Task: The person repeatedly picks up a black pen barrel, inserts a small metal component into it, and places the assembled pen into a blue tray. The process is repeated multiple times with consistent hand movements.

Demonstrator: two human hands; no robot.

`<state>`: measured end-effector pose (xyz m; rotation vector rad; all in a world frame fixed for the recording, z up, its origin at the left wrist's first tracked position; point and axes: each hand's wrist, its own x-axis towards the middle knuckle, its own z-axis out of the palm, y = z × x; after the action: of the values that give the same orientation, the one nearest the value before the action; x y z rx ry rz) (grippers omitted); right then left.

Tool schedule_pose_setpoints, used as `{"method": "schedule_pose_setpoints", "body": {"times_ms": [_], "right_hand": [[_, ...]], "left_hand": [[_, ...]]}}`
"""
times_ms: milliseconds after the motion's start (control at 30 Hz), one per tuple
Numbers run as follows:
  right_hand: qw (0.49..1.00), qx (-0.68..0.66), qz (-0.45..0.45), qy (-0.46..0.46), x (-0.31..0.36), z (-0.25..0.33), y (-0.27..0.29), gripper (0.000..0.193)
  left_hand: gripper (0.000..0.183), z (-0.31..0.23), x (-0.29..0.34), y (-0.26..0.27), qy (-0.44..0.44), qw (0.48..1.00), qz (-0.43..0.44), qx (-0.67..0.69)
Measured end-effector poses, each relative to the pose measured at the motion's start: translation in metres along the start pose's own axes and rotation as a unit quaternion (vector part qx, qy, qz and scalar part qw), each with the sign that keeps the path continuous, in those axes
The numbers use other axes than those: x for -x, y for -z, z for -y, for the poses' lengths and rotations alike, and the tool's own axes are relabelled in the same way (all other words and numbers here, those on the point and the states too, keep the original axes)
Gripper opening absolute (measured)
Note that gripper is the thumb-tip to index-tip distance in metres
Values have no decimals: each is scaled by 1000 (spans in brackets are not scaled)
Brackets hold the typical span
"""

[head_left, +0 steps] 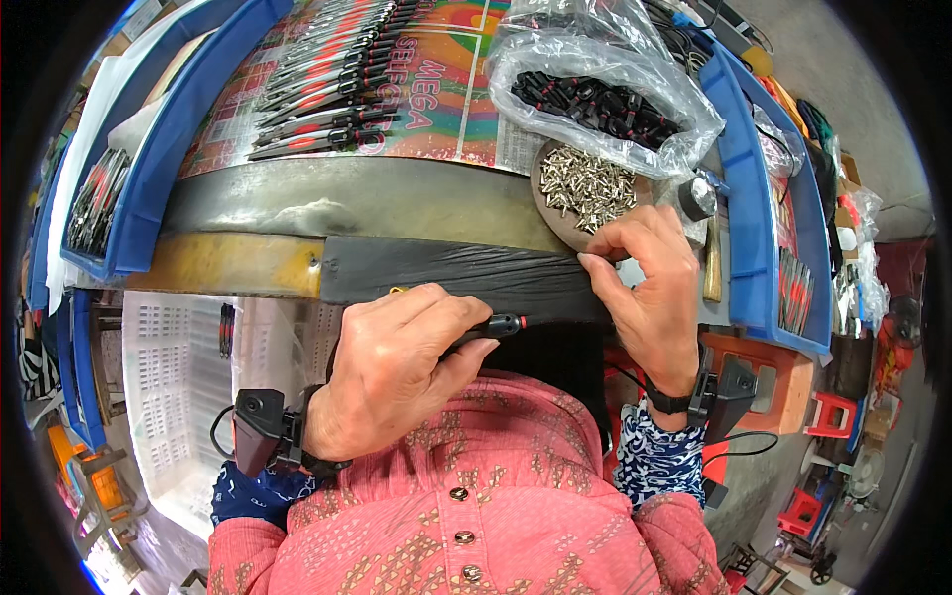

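Note:
My left hand (402, 357) is closed round a black handle piece with a red tip (508, 324), held over the front edge of the bench. Most of that piece is hidden in my fingers; its red end points to the right. My right hand (650, 288) is at the near side of a round dish (551, 213) heaped with small silvery metal parts (587, 186). Its thumb and index finger are pinched together, and whatever lies between them is too small to make out. Beyond the dish, a clear plastic bag (694, 99) holds many black pieces with red ends (605, 107).
Rows of black, red and silver pen-like tools (337, 84) lie on a printed sheet at the back. Blue bins (188, 119) (759, 198) flank the bench. A black-capped jar (697, 198) stands right of the dish. A white crate (174, 397) sits below left, an orange stool (773, 382) below right.

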<state>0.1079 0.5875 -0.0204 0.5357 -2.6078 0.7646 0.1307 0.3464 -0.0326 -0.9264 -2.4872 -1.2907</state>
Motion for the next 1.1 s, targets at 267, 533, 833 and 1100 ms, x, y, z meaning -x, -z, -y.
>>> {"method": "schedule_pose_setpoints", "body": {"times_ms": [267,533,833,1100], "right_hand": [[979,-203,-34,-3,19,36,-8,13],[943,-332,17,-4,24,41,-20,11],[931,-360,18,-56,29,43,-24,11],[970,-240,-6,31,26,46,-22,14]], "left_hand": [[24,-3,5,0,-2,1000,5,-10],[27,-7,7,-1,-30,999,-20,-7],[27,-9,8,-1,-35,999,-14,-23],[28,-6,9,-2,-69,995,-14,-69]]}}
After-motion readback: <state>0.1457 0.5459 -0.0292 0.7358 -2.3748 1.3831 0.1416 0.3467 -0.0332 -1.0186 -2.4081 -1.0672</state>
